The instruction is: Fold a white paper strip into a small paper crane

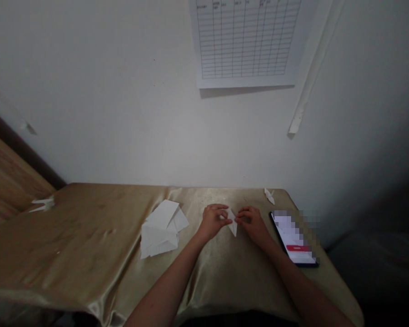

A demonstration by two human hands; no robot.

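A small folded piece of white paper (233, 225), narrow and pointed at its near end, is held between my two hands just above or on the tablecloth. My left hand (214, 221) pinches its left edge with thumb and fingers. On the other side, the fingertips of my right hand (252, 222) close on the paper's right edge. Part of the paper is hidden behind the fingers. To the left of my left forearm lies a loose pile of white paper sheets (162, 229).
A phone (295, 238) with a lit screen lies right of my right forearm. One small folded paper figure (269, 196) sits at the back right corner, another (43, 204) at the far left. Gold cloth (88, 236) covers the table, against a wall with a printed chart (245, 45).
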